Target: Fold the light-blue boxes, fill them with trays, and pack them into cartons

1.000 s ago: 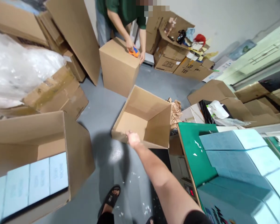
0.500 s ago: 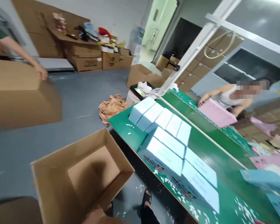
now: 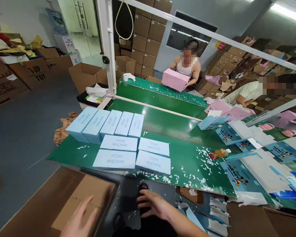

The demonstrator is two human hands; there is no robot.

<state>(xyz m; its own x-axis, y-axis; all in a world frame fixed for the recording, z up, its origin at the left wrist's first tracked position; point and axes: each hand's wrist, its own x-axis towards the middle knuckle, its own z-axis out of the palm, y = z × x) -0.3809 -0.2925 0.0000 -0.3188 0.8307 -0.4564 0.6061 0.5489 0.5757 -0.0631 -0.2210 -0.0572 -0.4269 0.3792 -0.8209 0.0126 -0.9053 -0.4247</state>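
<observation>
My left hand (image 3: 77,219) is over the open brown carton (image 3: 71,194) at the lower left, fingers spread and holding nothing. To its right, my right hand (image 3: 154,204) hangs in front of the green table's near edge, fingers apart, with nothing in it. Several light blue boxes marked STORY MACHINE stand on the green table (image 3: 185,141). A row of them (image 3: 112,122) is at the back left, and others (image 3: 114,159) lie closer to the edge. White paper scraps are scattered beside them.
A bottle (image 3: 219,153) lies on the table near opened blue boxes (image 3: 239,176). Across the table one person holds a pink box (image 3: 175,79); another person leans at the right. A white post (image 3: 110,49) rises from the table's far left.
The view has swung right, bringing the blue boxes to the centre. Both my hands now show with spread fingers. The arm and large carton at the far left are out of view.
</observation>
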